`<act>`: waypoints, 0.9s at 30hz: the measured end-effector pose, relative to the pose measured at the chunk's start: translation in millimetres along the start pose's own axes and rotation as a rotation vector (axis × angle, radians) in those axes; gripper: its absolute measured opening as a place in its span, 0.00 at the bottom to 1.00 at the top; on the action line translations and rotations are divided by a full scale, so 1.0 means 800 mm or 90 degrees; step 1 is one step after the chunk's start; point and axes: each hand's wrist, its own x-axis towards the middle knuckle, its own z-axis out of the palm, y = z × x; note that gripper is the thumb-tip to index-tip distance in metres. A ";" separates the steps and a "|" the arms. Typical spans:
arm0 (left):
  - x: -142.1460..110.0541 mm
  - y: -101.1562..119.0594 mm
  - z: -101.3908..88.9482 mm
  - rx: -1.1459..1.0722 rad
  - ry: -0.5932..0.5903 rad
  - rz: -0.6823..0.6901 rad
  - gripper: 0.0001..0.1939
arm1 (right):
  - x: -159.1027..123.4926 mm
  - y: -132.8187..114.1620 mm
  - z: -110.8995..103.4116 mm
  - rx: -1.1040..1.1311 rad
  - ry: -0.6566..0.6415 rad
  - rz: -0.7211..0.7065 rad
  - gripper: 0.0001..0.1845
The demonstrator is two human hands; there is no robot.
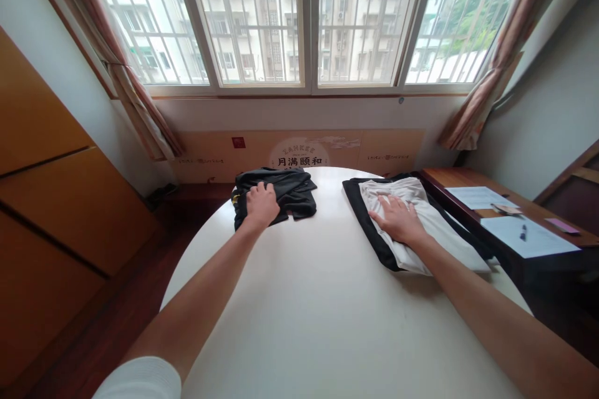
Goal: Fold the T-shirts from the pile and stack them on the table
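Note:
A crumpled black cloth garment (292, 192) lies in a bunched heap near the far edge of the round white table (309, 330). My left hand (262, 204) rests on top of it with slightly bent fingers, and nothing shows gripped. To the right, a pale grey garment (402, 206) lies flattened on a black garment (369, 224). My right hand (397, 219) presses flat on the pale cloth with its fingers apart. The hands are apart, with bare tabletop between the two heaps.
A wooden desk (472, 184) at the right holds papers (528, 235) and a pen. Orange-brown cabinet doors (60, 162) stand at the left. Behind the table are a printed wall panel, a barred window and curtains.

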 end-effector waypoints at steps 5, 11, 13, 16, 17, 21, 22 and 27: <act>0.023 -0.057 0.003 0.009 -0.083 -0.016 0.20 | -0.003 -0.003 -0.002 0.008 0.010 0.005 0.42; -0.002 -0.019 -0.066 -0.243 0.110 0.119 0.19 | -0.010 -0.004 -0.008 0.037 0.066 0.016 0.37; -0.033 0.000 -0.101 -0.332 0.121 0.221 0.18 | -0.018 -0.012 -0.014 0.084 0.135 0.000 0.37; -0.094 0.024 -0.148 -0.426 0.097 0.349 0.17 | -0.036 -0.039 -0.024 0.241 0.242 -0.152 0.42; -0.114 0.029 -0.160 -0.456 0.084 0.373 0.17 | -0.044 -0.050 -0.028 0.315 0.254 -0.219 0.41; -0.162 0.017 -0.183 -0.499 0.083 0.320 0.16 | -0.079 -0.083 -0.057 0.649 0.113 -0.302 0.18; -0.164 0.008 -0.183 -0.478 0.098 0.277 0.16 | -0.088 -0.084 -0.070 0.744 0.047 -0.273 0.15; -0.155 -0.038 -0.175 -0.356 0.103 0.152 0.14 | -0.115 -0.052 -0.150 1.143 -0.186 -0.086 0.22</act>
